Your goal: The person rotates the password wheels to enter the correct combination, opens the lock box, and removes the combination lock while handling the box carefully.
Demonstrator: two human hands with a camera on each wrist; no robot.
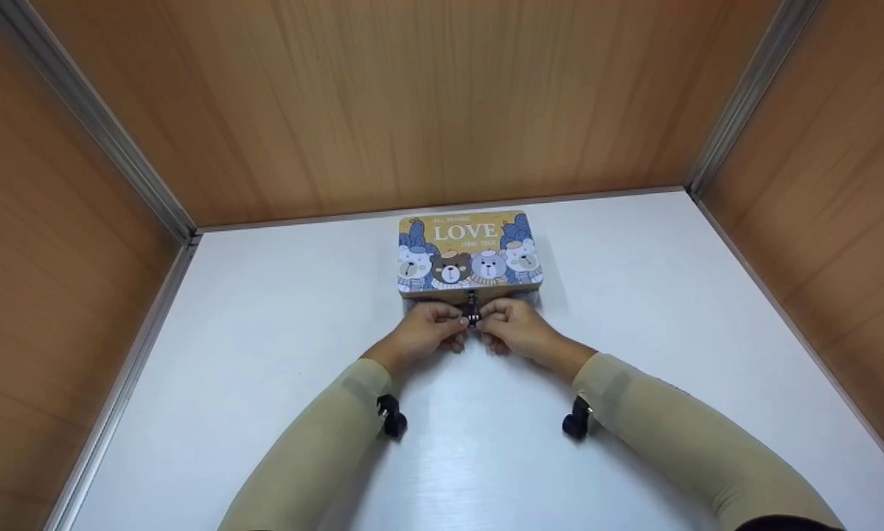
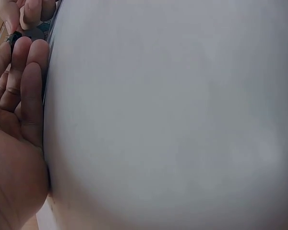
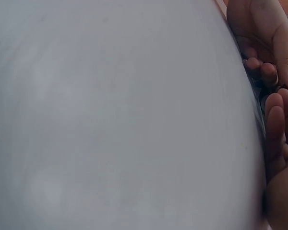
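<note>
At the front of the bear-print box (image 1: 470,254), near its middle, hangs a small dark lock (image 1: 473,313); the left hand (image 1: 430,327) and right hand (image 1: 517,328) pinch it from either side, presumably so it cannot swing.

A box (image 1: 470,252) sits on a bench (image 1: 279,295), just beyond the left hand (image 1: 428,330) and right hand (image 1: 517,329). At its near side, a lock (image 1: 473,317) lies between the hands. Farther beyond stands a back panel (image 1: 442,103); a left panel (image 1: 51,295) and right panel (image 1: 825,214) flank both hands, well apart.
</note>
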